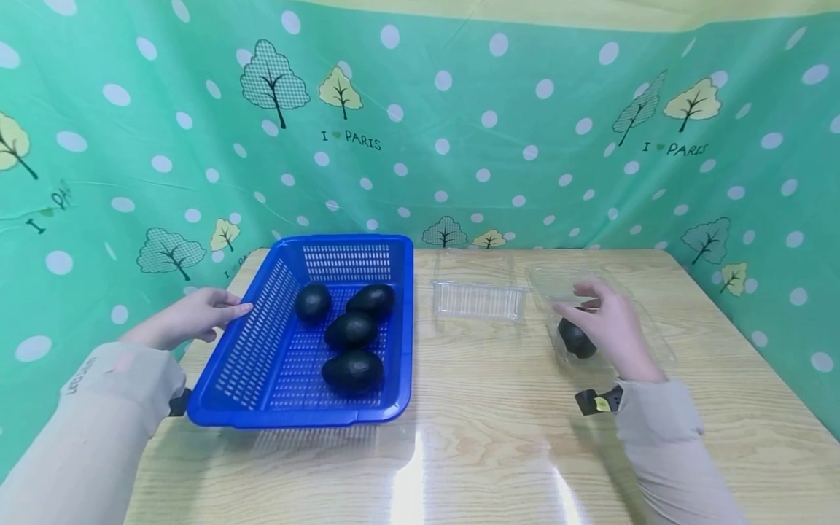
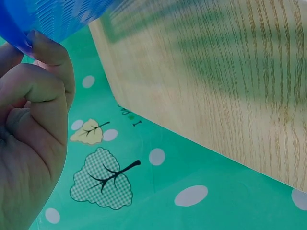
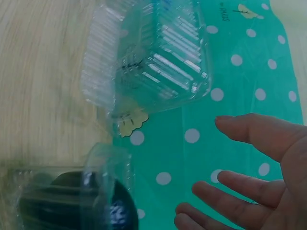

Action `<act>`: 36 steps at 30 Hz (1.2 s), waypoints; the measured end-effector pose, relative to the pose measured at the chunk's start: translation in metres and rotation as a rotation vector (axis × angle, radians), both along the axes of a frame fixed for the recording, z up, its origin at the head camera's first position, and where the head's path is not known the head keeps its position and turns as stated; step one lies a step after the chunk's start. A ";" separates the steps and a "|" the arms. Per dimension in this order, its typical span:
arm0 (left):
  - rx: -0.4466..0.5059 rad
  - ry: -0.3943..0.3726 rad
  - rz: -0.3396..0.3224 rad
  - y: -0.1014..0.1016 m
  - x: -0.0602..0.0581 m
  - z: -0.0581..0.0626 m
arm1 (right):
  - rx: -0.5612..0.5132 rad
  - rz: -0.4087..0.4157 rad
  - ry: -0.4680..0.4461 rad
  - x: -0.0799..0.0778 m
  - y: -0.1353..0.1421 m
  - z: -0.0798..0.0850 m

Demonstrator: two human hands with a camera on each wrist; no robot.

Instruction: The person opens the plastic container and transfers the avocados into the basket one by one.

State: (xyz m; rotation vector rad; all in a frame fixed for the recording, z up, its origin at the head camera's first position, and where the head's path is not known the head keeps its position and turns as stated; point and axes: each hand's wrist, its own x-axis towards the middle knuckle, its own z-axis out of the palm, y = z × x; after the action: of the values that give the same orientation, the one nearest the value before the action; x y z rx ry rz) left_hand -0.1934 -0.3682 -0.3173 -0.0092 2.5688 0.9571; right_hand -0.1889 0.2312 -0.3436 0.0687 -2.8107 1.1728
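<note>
My left hand (image 1: 200, 315) pinches the left rim of a blue plastic basket (image 1: 300, 418) between thumb and fingers; the left wrist view shows the fingertips (image 2: 45, 48) on its edge. Several dark avocados (image 1: 353, 372) lie in that basket, mostly toward its right side. On the right, my right hand (image 1: 613, 324) hovers over a clear plastic clamshell box (image 1: 646, 321) whose lid is folded back. One avocado (image 1: 575, 340) sits inside it, partly hidden by the hand. In the right wrist view the fingers (image 3: 240, 194) are spread and hold nothing.
A second clear clamshell box (image 1: 479, 301) stands with its lid up at the back, between the basket and the right box. All of this is on a wooden table (image 1: 485, 437). A green dotted curtain (image 1: 420, 117) hangs behind and along the sides.
</note>
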 end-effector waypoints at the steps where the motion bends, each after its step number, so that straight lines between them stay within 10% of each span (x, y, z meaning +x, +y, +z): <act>1: -0.002 0.002 0.001 0.000 0.000 0.000 | 0.012 -0.003 -0.001 0.000 0.001 -0.002; 36: -0.012 0.013 0.000 0.000 0.006 0.002 | 0.159 -0.057 -0.160 -0.015 0.027 -0.039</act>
State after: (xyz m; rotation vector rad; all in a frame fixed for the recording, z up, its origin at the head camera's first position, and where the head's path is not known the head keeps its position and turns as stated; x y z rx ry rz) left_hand -0.1870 -0.3683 -0.3155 -0.0069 2.5860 0.9454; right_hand -0.2041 0.2580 -0.3829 -0.0979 -3.0188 0.9826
